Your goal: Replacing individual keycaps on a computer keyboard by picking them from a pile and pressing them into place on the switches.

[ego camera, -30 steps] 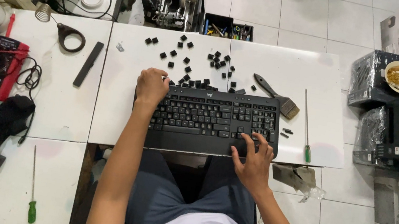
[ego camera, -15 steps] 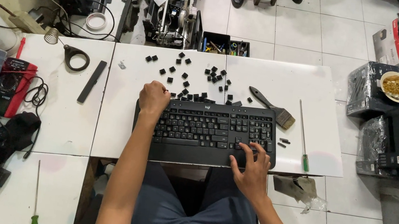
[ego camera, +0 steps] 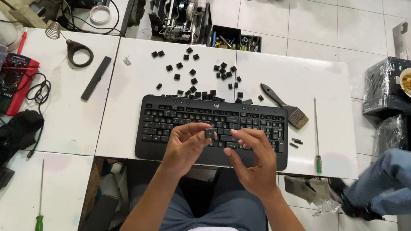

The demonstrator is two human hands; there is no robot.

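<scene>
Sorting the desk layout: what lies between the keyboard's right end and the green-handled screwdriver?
In the head view, two small black loose pieces lie on the white table between the keyboard and the screwdriver.

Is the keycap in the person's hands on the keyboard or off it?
Off. The keycap is pinched in the left hand fingertips, above the keyboard, with the right hand beside it.

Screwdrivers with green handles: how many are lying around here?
2. One screwdriver lies on the white table right of the keyboard; another screwdriver lies at lower left. More may be hidden in clutter.
</scene>
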